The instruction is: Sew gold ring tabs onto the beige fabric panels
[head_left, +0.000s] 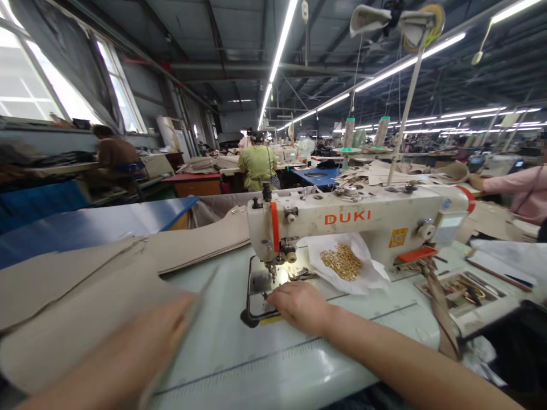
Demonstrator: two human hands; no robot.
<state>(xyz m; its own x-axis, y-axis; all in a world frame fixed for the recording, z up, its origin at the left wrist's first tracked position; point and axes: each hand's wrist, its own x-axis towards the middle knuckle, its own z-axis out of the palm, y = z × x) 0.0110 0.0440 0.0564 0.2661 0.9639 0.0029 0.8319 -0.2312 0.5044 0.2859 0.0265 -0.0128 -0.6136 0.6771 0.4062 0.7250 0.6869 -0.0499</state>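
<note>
My right hand rests on the sewing table just in front of the needle plate of a white DUKI sewing machine; its fingers are curled down toward the plate and what they hold, if anything, is hidden. My left hand is smeared by motion at the lower left, over a stack of beige fabric pieces, and seems to hold a thin pale strip. A white bag with small gold metal pieces lies under the machine's arm.
More beige fabric pieces lie behind the stack beside a blue sheet. A tray of small tools sits at right. A person in green sits ahead, another at left, and a pink sleeve reaches in at right.
</note>
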